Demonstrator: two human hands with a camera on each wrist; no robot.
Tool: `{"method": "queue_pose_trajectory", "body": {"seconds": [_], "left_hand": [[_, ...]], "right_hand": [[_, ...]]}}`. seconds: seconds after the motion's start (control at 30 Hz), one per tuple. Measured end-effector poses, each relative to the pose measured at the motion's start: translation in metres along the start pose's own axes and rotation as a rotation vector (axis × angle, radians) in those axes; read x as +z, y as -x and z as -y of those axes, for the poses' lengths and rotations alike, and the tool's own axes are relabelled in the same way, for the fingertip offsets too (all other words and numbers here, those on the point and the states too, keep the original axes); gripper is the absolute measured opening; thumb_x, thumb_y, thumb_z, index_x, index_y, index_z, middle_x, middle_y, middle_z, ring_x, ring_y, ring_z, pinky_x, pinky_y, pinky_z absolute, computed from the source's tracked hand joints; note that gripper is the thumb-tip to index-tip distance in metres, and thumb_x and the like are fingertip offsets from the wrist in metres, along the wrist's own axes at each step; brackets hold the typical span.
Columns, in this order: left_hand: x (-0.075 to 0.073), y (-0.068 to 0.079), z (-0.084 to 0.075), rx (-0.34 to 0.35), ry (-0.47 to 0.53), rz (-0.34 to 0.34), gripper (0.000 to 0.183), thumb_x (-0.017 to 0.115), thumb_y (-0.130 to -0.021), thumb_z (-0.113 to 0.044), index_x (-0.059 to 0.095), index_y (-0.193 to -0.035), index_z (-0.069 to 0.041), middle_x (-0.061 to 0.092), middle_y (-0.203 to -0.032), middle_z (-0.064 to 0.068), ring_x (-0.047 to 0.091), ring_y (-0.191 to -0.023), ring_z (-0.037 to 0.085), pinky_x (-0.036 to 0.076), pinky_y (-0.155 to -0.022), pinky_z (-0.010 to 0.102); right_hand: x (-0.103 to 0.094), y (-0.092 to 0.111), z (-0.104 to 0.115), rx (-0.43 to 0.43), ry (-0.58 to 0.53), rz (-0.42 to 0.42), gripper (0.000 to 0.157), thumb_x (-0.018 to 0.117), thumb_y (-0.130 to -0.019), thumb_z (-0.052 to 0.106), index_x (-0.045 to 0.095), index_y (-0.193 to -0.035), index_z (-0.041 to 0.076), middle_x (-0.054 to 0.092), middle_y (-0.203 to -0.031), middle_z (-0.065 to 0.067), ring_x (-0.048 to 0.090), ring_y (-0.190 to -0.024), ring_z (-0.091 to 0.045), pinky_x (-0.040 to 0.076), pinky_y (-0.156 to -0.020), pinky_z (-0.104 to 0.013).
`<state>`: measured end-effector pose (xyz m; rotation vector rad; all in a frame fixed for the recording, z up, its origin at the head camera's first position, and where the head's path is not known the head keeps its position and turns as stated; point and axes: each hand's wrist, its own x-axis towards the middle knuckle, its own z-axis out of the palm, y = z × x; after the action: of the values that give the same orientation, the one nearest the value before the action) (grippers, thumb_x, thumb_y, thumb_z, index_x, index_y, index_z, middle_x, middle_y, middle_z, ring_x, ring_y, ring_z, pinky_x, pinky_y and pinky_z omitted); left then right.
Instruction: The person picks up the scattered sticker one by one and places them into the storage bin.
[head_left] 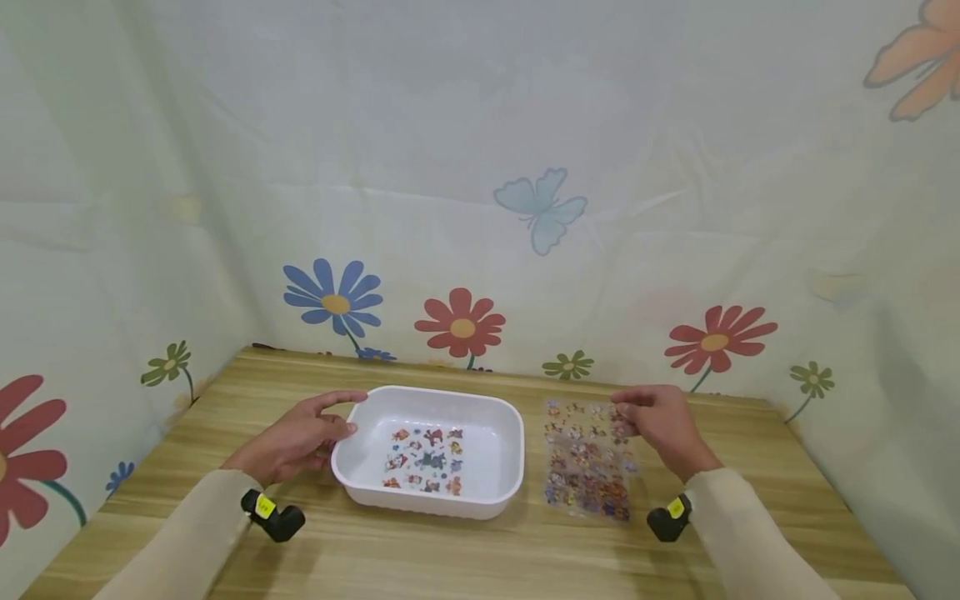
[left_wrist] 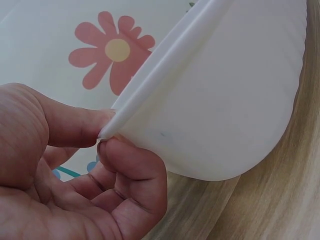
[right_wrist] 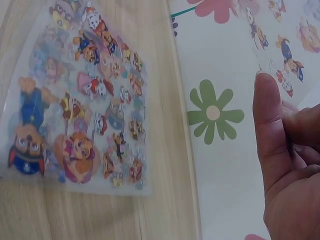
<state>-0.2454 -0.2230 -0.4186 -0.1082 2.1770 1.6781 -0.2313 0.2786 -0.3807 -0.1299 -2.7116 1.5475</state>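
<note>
A white plastic tub (head_left: pixel 491 503) stands on the table. My left hand (head_left: pixel 303 437) pinches its rim at the left end, thumb on one side and a curled finger on the other, as the left wrist view (left_wrist: pixel 135 170) shows. Flat in the tub lies a sheet of cartoon stickers (head_left: pixel 431 460). To the right of the tub are clear sticker sheets (head_left: pixel 585 467), overlapping one another and printed with small cartoon dogs. My right hand (head_left: pixel 663 425) pinches a clear sticker sheet (right_wrist: pixel 287 55) by its edge between thumb and fingers, above other sheets (right_wrist: pixel 90 115).
The wood-grain table (head_left: pixel 360 567) ends at the back against a white cloth (head_left: pixel 420 217) printed with flowers and a butterfly. Cloth also hangs along both sides. Each wrist wears a black strap with a small camera (head_left: pixel 281 523).
</note>
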Motion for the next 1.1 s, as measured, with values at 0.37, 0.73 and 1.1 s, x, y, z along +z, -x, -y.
{"method": "queue_pose_trajectory", "body": {"seconds": [0.37, 0.73, 1.1], "left_hand": [[-0.001, -0.002, 0.003, 0.012, -0.004, 0.005, 0.061, 0.06, -0.104, -0.013, 0.038, -0.16, -0.02, 0.058, -0.14, 0.026, 0.067, -0.096, 0.026, 0.063, -0.079, 0.043], [-0.001, -0.001, 0.002, 0.008, -0.008, 0.001, 0.061, 0.06, -0.104, -0.013, 0.038, -0.16, -0.02, 0.055, -0.142, 0.027, 0.067, -0.098, 0.027, 0.064, -0.08, 0.044], [-0.001, -0.002, 0.001, 0.003, -0.002, 0.003, 0.062, 0.06, -0.104, -0.013, 0.038, -0.161, -0.02, 0.054, -0.143, 0.027, 0.067, -0.097, 0.028, 0.064, -0.081, 0.044]], "right_hand": [[0.01, -0.001, 0.004, -0.02, -0.069, 0.023, 0.029, 0.054, -0.105, 0.004, 0.066, -0.128, -0.009, 0.072, -0.114, -0.022, 0.071, -0.083, -0.012, 0.061, -0.074, -0.024], [0.023, -0.004, 0.01, -0.025, -0.091, 0.022, 0.029, 0.055, -0.104, 0.002, 0.067, -0.126, -0.01, 0.073, -0.11, -0.021, 0.071, -0.08, -0.012, 0.061, -0.073, -0.025], [0.037, -0.005, 0.016, -0.02, -0.114, 0.026, 0.027, 0.056, -0.103, 0.0, 0.067, -0.125, -0.01, 0.073, -0.11, -0.02, 0.069, -0.079, -0.012, 0.061, -0.071, -0.025]]}}
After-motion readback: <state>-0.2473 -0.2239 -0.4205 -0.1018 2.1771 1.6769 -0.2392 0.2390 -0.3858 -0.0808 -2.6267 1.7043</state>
